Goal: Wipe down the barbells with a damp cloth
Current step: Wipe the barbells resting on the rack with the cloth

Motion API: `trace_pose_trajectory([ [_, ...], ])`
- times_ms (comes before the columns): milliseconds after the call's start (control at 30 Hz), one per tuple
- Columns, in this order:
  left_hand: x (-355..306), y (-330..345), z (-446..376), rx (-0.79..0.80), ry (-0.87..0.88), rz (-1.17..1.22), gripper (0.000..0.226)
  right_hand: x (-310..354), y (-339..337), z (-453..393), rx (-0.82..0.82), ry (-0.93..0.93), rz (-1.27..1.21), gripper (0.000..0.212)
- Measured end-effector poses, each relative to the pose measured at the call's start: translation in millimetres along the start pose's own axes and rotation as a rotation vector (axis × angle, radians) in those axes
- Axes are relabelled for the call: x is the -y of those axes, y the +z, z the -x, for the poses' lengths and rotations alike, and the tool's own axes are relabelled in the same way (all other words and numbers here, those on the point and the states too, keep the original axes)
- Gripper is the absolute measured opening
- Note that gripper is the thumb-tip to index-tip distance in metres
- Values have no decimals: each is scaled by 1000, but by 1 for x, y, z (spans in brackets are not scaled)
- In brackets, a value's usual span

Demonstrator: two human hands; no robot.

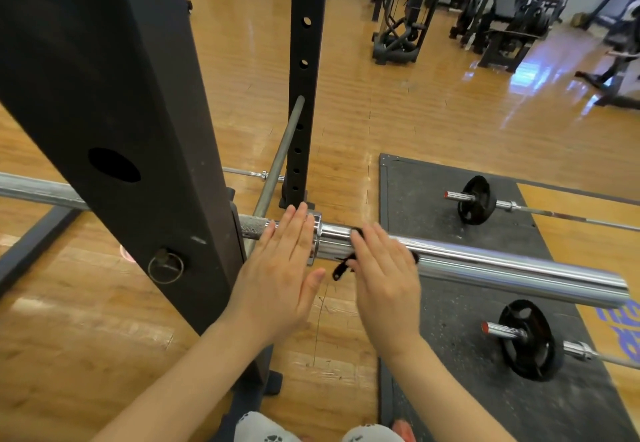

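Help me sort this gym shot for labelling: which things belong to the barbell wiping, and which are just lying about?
In the job:
racked barbell
black cloth
right hand, pressing the cloth on the sleeve
left hand, flat at the collar

Lying about:
two plated barbells on the mat
rack upright
machines

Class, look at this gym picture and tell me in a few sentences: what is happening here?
A person stands at a barbell resting in a black rack. The right hand presses a dark cloth against the shiny end of the bar, fingers straight. The left hand lies flat, fingers straight, over the bar's collar beside the rack post. Two more barbells with black plates lie on a dark floor mat, not being handled.
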State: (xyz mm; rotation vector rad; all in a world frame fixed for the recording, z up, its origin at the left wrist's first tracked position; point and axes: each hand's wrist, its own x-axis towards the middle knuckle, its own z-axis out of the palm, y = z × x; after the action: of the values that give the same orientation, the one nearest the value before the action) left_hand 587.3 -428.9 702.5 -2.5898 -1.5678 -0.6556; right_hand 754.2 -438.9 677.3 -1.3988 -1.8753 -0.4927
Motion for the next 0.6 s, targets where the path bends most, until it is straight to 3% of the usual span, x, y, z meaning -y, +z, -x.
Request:
trace_pose_trajectory([
  [200,2,0,1,-25,11,74,63,-1,12,5,77,-161,-31,60],
  [433,1,2,1,-26,-6,55,66,-16,-10,8,-45,77,19,32],
  [600,0,1,1,-24,-7,42,64,18,12,-2,70,-48,-55,42],
])
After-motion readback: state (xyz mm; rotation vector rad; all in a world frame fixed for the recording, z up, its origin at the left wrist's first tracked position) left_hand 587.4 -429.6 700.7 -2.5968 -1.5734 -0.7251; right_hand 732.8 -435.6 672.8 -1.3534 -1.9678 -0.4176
